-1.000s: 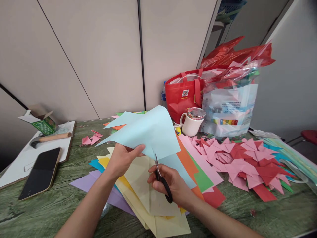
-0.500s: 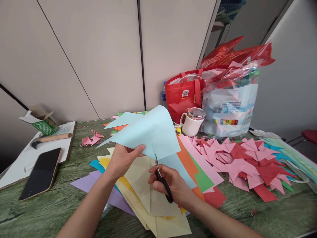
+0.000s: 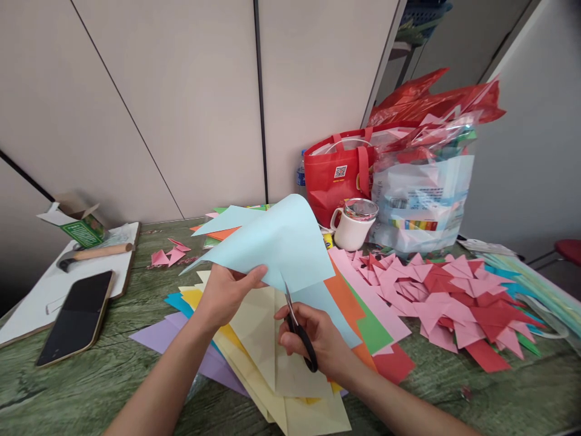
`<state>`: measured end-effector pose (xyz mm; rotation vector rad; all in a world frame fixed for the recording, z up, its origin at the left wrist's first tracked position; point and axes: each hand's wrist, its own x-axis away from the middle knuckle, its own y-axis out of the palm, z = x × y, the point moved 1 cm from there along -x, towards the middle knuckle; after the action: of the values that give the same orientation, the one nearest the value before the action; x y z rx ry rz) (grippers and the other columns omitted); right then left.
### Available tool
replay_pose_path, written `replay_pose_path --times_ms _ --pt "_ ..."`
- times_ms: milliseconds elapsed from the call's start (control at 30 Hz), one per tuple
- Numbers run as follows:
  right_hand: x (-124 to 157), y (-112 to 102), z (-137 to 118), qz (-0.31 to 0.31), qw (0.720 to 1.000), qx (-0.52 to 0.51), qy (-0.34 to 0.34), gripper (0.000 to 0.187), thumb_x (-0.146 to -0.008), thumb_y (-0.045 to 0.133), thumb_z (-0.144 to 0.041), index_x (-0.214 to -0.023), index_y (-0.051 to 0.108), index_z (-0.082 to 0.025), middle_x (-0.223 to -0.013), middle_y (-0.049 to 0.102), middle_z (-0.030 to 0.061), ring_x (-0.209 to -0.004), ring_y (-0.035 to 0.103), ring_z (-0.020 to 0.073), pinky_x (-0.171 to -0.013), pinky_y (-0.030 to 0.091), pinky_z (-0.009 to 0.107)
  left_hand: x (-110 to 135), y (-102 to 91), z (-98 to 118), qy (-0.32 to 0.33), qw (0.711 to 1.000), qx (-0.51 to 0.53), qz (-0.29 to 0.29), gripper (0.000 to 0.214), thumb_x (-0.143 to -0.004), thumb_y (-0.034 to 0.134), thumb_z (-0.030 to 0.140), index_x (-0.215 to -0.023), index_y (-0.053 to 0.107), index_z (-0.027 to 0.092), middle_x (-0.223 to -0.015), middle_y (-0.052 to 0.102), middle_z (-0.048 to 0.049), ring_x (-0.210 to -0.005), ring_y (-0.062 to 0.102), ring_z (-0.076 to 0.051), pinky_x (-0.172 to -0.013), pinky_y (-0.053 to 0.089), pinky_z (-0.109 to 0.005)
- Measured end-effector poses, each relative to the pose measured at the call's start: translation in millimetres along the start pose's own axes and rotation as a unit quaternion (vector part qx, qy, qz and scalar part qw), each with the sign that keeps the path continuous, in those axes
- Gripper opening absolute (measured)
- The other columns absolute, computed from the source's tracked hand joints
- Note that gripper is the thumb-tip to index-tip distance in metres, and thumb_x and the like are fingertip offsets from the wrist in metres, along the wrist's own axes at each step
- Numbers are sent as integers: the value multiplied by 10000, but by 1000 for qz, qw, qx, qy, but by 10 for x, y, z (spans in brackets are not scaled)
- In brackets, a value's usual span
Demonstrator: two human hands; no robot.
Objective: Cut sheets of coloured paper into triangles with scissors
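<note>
Light-blue, curling paper sheet [image 3: 276,242] pinched in the left hand [image 3: 233,293], black-handled metal scissors [image 3: 309,357] at its lower edge.
The left forearm slants in from the lower left, its grip holding the sheet with the thumb on top and the fingers hidden underneath; the right forearm reaches in from the lower right, and the right hand [image 3: 313,339] has its grip curled around the scissors' handle, blades pointing up and slightly left. The sheet is over a fanned stack of multicoloured paper [image 3: 254,339] on the green wood-grain surface [image 3: 136,297].
</note>
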<state>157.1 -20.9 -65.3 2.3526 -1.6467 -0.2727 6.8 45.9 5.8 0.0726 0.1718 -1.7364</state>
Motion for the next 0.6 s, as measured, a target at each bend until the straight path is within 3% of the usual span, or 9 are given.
replay_pose_path --times_ms 600 --pt "7 20 -20 46 998 27 13 293 -667 697 -378 -796 553 -157 -530 518 -52 -403 406 56 -406 351 201 21 10 23 -9 1000 -19 13 387 -688 672 289 -1046 604 159 -998 695 -72 -851 658 -230 -653 574 -316"
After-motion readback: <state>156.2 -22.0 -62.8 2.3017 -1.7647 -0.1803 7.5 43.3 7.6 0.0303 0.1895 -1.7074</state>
